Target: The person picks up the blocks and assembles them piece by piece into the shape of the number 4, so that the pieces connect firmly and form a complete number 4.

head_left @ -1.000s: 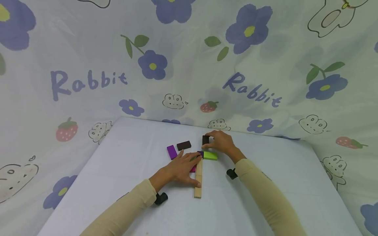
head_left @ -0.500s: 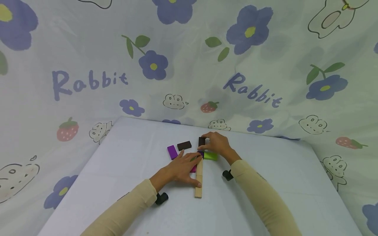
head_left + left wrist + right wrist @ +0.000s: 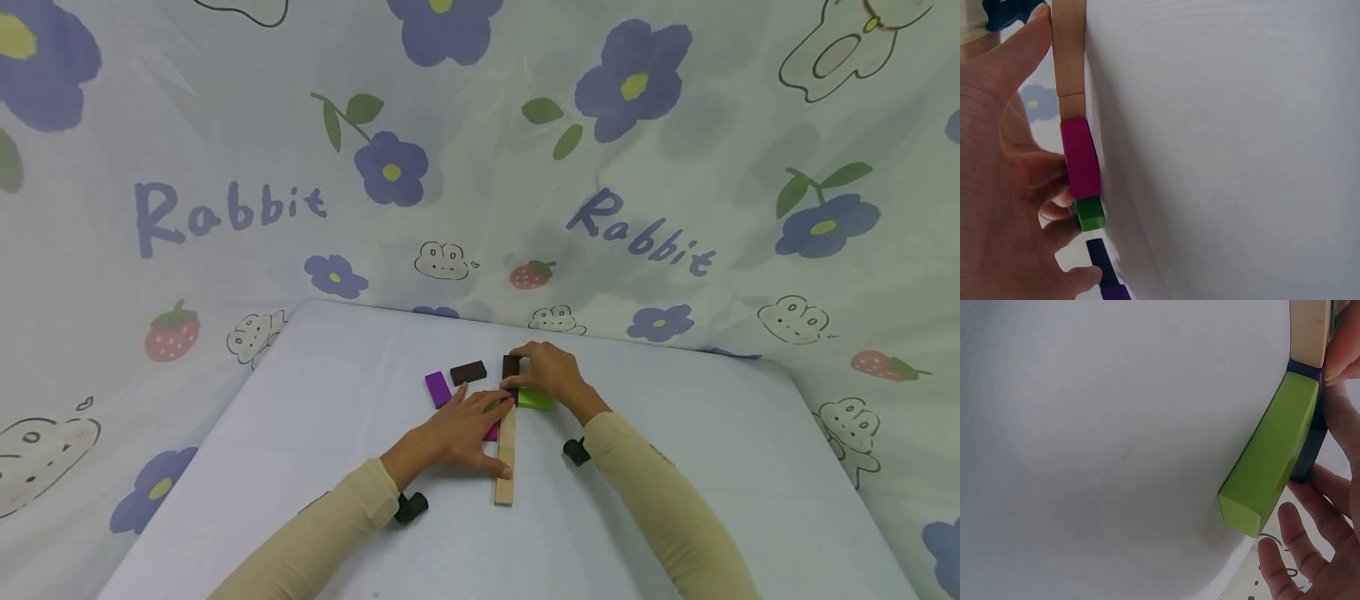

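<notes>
My right hand [image 3: 555, 372] pinches a dark wooden block [image 3: 511, 367] between thumb and fingers, at the far end of a row of blocks. The dark block meets a dark blue block [image 3: 1305, 369], partly hidden by fingers. A lime green block [image 3: 536, 400] lies crosswise to the right, under the right hand. My left hand [image 3: 457, 429] rests over the row with spread fingers, its thumb on a plain wooden block [image 3: 504, 490]. Its fingers touch a magenta block [image 3: 1081, 159] and a green block [image 3: 1090, 214], lined up along the row's left side.
A loose purple block [image 3: 438, 389] and another dark block [image 3: 468, 372] lie left of the row on the white tabletop [image 3: 337, 375]. A patterned curtain [image 3: 480, 167] stands behind the table. Dark wrist cameras [image 3: 411, 507] hang under both sleeves.
My right hand has moved left and toward me with the dark block, bringing it in line with the row's far end. The left hand stays in place.
</notes>
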{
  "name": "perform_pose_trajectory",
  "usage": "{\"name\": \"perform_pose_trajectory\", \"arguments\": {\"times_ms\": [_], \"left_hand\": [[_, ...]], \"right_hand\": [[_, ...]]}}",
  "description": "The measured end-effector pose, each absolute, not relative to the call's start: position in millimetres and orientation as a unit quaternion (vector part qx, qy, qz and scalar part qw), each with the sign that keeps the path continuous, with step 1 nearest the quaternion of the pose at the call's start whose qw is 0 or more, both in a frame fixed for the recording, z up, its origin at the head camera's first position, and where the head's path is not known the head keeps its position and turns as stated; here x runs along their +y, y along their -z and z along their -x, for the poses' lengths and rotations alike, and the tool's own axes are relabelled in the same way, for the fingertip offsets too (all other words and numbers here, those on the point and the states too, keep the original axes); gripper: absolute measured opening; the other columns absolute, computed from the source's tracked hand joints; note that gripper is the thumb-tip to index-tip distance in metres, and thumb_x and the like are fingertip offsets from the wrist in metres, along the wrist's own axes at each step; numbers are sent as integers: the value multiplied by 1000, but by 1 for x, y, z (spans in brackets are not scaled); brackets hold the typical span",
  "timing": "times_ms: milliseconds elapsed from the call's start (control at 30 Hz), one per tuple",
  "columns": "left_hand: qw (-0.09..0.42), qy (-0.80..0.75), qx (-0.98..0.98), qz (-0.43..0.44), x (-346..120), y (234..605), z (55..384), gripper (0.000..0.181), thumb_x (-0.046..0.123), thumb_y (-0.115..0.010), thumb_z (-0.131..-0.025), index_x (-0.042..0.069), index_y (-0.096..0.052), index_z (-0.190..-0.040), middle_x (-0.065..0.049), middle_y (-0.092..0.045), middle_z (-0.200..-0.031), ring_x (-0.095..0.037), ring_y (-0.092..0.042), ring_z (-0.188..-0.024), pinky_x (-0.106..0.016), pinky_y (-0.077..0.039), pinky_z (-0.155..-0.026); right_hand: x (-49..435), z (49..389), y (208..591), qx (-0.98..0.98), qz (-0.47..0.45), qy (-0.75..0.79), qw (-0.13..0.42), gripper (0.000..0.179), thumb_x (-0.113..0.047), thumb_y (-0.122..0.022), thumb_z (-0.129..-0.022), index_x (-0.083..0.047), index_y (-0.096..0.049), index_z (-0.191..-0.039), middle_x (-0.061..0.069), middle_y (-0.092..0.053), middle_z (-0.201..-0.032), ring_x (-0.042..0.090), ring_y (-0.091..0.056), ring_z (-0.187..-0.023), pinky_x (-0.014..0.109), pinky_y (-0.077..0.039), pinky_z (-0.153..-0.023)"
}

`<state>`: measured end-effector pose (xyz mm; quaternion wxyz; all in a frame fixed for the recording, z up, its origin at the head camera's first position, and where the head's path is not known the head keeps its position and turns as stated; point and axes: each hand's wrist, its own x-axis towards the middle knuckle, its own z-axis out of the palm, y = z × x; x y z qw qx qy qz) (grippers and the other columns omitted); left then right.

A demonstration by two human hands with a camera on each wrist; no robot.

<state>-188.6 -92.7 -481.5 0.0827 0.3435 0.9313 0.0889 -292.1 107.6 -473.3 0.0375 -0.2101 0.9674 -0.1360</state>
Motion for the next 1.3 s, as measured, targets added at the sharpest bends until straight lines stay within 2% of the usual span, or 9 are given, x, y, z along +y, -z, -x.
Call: {"name": "perform_pose_trajectory", "arguments": {"times_ms": [1300], "left_hand": [[87,-93,931,-341,-92,482,188,111,82,-59,-79,13,-31,-160,-6,-30,-164,-26,-28,-150,-64,-11,-120]], "right_hand": [[110,290,482,970,199,129,48,69,-62,-75,-82,-21,-66,-137,2,-64,-136,25,-59,-122,50,-53,-95]]}}
